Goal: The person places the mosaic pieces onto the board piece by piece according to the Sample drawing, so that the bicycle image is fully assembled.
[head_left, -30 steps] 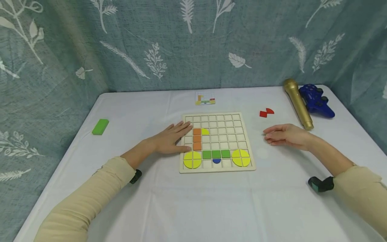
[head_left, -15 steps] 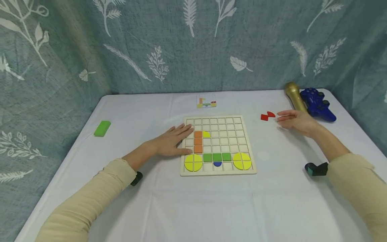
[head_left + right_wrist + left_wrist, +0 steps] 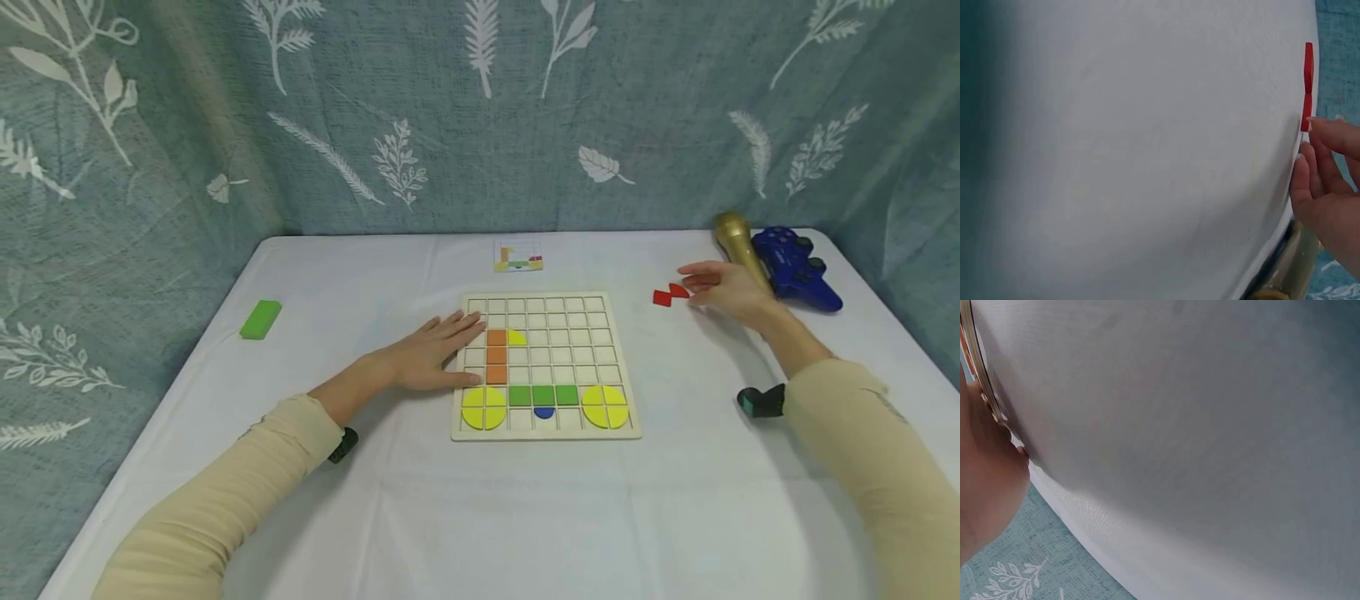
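Note:
My left hand [image 3: 427, 357] lies with straight, spread fingers on the left edge of a wooden grid board [image 3: 582, 352]. On the board sit orange squares [image 3: 497, 356], green squares [image 3: 543, 395], a blue half circle [image 3: 543, 412], a lone yellow quarter circle [image 3: 516, 337] and two yellow circles made of quarters. My right hand [image 3: 726, 292] hovers at the red quarter-circle piece [image 3: 678, 291], fingers loosely bent; in the right wrist view a fingertip overlaps the end of that piece [image 3: 1305, 114], and contact is unclear. A red square piece [image 3: 662, 298] touches the quarter circle's corner.
A small pattern card [image 3: 518, 256] lies behind the board. At the back right are a gold microphone [image 3: 735, 237], partly behind my right hand, and a blue game controller [image 3: 795, 267]. A green block [image 3: 261, 320] lies at the left on the white tablecloth [image 3: 480, 517].
My right hand has moved from beside the board, away from me, up to the red quarter-circle piece. My left hand stays on the board's edge. The head view has shifted slightly.

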